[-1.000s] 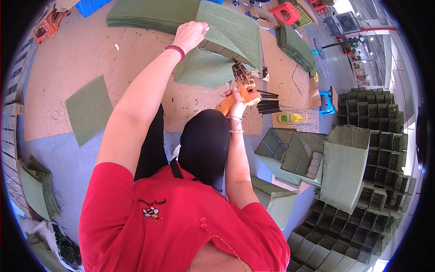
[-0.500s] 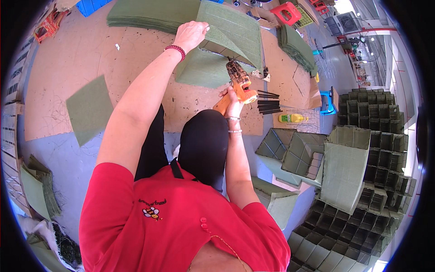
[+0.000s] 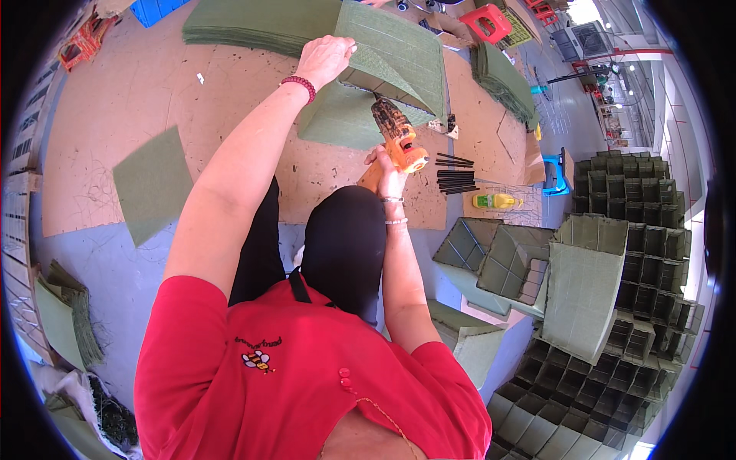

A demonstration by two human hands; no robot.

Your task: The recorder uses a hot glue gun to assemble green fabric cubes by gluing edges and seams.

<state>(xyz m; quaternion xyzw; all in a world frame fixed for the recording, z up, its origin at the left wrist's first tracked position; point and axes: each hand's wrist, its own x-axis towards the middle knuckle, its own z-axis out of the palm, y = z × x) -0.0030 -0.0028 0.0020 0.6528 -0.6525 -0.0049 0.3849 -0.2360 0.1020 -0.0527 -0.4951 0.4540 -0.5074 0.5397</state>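
My right hand (image 3: 392, 178) is wrapped round the grip of an orange glue gun (image 3: 399, 142), whose front is dark and stained. Its tip meets the lower edge of a raised green mesh panel (image 3: 387, 88). The fingers of my left hand (image 3: 326, 60) pinch the upper corner of that panel and hold it tilted. Below the panel lies another part of the green piece (image 3: 337, 123), flat on the brown board. Whether the two parts are joined along the edge, I cannot tell.
Stacked green sheets (image 3: 245, 27) lie beyond my left hand. Black glue sticks (image 3: 456, 180) and a yellow bottle (image 3: 494, 201) sit right of the glue gun. Open green boxes (image 3: 510, 261) stand at my right, before many stacked ones (image 3: 636, 261). A loose green sheet (image 3: 153, 184) lies left.
The glue gun has shifted a little to the left along the panel's lower edge, with my right hand. My left hand keeps its hold on the panel almost unmoved.
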